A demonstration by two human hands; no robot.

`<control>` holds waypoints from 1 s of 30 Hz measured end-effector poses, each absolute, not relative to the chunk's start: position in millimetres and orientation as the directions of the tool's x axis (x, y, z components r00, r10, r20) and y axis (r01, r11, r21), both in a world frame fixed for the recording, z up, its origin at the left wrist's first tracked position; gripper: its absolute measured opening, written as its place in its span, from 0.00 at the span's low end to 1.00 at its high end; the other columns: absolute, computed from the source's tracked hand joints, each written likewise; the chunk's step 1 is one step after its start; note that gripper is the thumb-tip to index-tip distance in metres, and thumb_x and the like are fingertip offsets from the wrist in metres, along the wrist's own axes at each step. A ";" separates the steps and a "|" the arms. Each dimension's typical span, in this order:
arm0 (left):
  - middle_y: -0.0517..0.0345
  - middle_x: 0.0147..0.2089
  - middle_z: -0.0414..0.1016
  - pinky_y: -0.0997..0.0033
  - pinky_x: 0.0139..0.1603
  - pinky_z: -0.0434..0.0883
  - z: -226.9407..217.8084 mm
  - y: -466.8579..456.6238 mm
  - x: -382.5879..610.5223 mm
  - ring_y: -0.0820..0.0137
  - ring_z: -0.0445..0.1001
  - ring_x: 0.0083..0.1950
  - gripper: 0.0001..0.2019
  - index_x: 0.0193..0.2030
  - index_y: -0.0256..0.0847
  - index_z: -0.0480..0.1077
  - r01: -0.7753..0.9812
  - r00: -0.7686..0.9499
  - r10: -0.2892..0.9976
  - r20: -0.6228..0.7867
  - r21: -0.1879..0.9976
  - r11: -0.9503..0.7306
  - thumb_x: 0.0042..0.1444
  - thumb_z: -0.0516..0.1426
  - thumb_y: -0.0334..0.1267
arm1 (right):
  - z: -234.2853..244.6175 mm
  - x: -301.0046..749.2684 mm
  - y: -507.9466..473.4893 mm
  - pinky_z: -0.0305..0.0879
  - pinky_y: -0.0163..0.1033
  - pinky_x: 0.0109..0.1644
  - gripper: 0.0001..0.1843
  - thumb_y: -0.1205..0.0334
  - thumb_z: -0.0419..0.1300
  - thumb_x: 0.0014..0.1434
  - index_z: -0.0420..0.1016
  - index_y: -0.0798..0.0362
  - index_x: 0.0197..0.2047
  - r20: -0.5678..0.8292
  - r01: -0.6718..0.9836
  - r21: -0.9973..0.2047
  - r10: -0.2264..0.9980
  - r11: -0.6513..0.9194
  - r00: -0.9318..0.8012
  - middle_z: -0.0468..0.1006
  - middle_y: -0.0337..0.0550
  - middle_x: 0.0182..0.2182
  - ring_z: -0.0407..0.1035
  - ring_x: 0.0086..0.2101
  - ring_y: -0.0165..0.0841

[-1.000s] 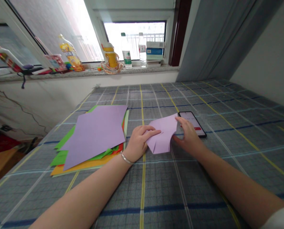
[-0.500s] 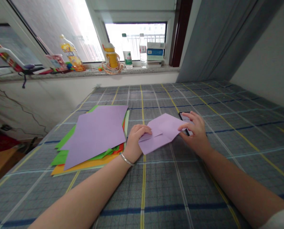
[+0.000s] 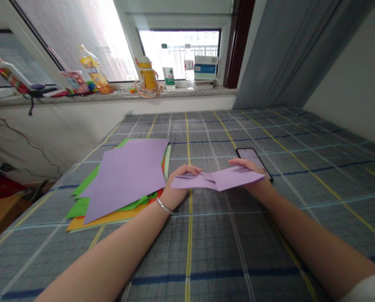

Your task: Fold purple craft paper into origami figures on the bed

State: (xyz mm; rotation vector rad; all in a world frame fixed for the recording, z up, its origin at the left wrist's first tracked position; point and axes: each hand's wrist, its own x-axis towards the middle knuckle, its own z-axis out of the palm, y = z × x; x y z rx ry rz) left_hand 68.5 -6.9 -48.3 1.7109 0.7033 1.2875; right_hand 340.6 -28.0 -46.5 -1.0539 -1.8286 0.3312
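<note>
Now, held the folded purple paper point(image 3: 237, 177) over the checked cloth point(image 3: 212, 243), between left hand point(image 3: 175, 196) and right hand point(image 3: 257, 188). Curled left fingers onto its far edge, laid right fingers behind the other end, apparently pinching both, with thumbs hidden. Likely needed a light, level grip to spare the middle crease point(image 3: 216, 183). Since the earlier view, tipped it to a narrower strip, uncovering more phone point(image 3: 250, 154).

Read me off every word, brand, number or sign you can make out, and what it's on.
No text is readable.
Yellow-labelled bottle: lettering, too blurred.
Green-capped bottle: label, too small.
White-capped bottle: label, too small.
Blue-banded box: print, too small.
Pink packet: markings, too blurred.
Phone: screen, too faint.
Folded purple paper: no writing visible.
</note>
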 end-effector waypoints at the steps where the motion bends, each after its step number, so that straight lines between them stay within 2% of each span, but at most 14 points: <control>1: 0.52 0.45 0.77 0.65 0.52 0.69 -48.3 -6.9 69.1 0.65 0.75 0.48 0.09 0.36 0.39 0.70 -0.073 0.320 0.831 0.456 0.886 -0.458 0.54 0.62 0.42 | -44.7 339.8 -28.6 0.63 0.53 0.58 0.14 0.58 0.62 0.56 0.74 0.47 0.47 0.611 0.525 -0.592 0.765 0.611 -0.202 0.79 0.46 0.47 0.70 0.52 0.42; 4: 0.53 0.44 0.78 0.65 0.51 0.70 -46.3 -6.8 71.1 0.66 0.76 0.46 0.09 0.35 0.39 0.69 -0.068 0.313 0.862 0.400 0.914 -0.400 0.54 0.63 0.41 | -38.0 335.2 -32.5 0.66 0.52 0.55 0.07 0.58 0.60 0.57 0.77 0.49 0.39 0.563 0.530 -0.622 0.800 0.576 -0.208 0.81 0.45 0.43 0.72 0.49 0.41; 7: 0.53 0.41 0.78 0.63 0.49 0.72 -46.1 -4.4 73.1 0.66 0.76 0.43 0.10 0.38 0.38 0.69 0.027 0.212 0.922 0.325 0.941 -0.338 0.56 0.60 0.44 | -35.3 330.5 -35.9 0.70 0.50 0.49 0.10 0.56 0.60 0.57 0.78 0.51 0.38 0.441 0.600 -0.707 0.897 0.374 -0.039 0.82 0.47 0.37 0.76 0.42 0.42; 10: 0.53 0.41 0.77 0.64 0.45 0.73 -51.3 -0.1 74.5 0.67 0.76 0.41 0.14 0.43 0.37 0.67 0.106 0.108 0.934 0.340 0.930 -0.351 0.58 0.57 0.46 | -38.5 327.4 -35.3 0.71 0.50 0.45 0.15 0.53 0.61 0.55 0.77 0.53 0.41 0.342 0.584 -0.784 0.932 0.213 0.119 0.82 0.49 0.37 0.76 0.38 0.43; 13: 0.56 0.39 0.75 0.69 0.40 0.73 -55.6 2.3 75.6 0.70 0.75 0.37 0.14 0.46 0.38 0.64 0.159 0.052 0.915 0.399 0.902 -0.402 0.58 0.56 0.43 | -42.9 324.6 -33.2 0.71 0.49 0.45 0.19 0.53 0.61 0.55 0.75 0.54 0.47 0.296 0.480 -0.856 0.943 0.191 0.153 0.82 0.49 0.40 0.76 0.40 0.42; 17: 0.64 0.30 0.69 0.73 0.29 0.71 -53.8 1.6 76.2 0.74 0.71 0.26 0.14 0.49 0.40 0.60 0.164 0.038 0.913 0.405 0.899 -0.406 0.60 0.54 0.42 | -43.4 320.9 -32.3 0.72 0.46 0.44 0.18 0.53 0.59 0.56 0.73 0.52 0.48 0.290 0.347 -0.909 0.948 0.230 0.133 0.81 0.47 0.42 0.76 0.41 0.40; 19: 0.63 0.30 0.69 0.72 0.29 0.70 -52.8 2.0 75.7 0.73 0.71 0.26 0.13 0.48 0.40 0.60 0.176 0.061 0.917 0.395 0.900 -0.399 0.60 0.53 0.43 | -41.5 319.7 -32.7 0.72 0.45 0.43 0.18 0.54 0.58 0.57 0.72 0.52 0.48 0.294 0.353 -0.905 0.949 0.237 0.117 0.81 0.47 0.42 0.76 0.41 0.39; 25: 0.53 0.38 0.72 0.61 0.42 0.71 -57.4 7.5 72.4 0.64 0.73 0.39 0.10 0.47 0.38 0.64 0.466 0.092 0.922 0.377 0.802 -0.374 0.62 0.47 0.37 | -38.3 319.3 -35.4 0.67 0.41 0.32 0.17 0.56 0.59 0.54 0.71 0.54 0.45 0.274 0.638 -0.752 0.959 0.166 0.073 0.78 0.43 0.29 0.72 0.28 0.38; 28: 0.50 0.38 0.72 0.55 0.45 0.71 -59.5 7.0 72.5 0.61 0.74 0.39 0.16 0.55 0.33 0.59 0.554 0.088 0.942 0.324 0.770 -0.317 0.61 0.48 0.35 | -42.4 320.2 -35.3 0.66 0.40 0.31 0.22 0.55 0.58 0.54 0.69 0.55 0.51 0.296 0.676 -0.712 0.954 0.189 0.045 0.77 0.43 0.29 0.71 0.27 0.37; 30: 0.51 0.38 0.73 0.54 0.46 0.72 -60.6 5.7 73.1 0.62 0.75 0.38 0.27 0.65 0.30 0.47 0.531 0.096 0.944 0.315 0.786 -0.317 0.60 0.50 0.34 | -45.2 320.5 -34.5 0.65 0.41 0.31 0.29 0.55 0.58 0.54 0.66 0.57 0.58 0.292 0.702 -0.689 0.956 0.179 0.042 0.76 0.43 0.28 0.70 0.27 0.37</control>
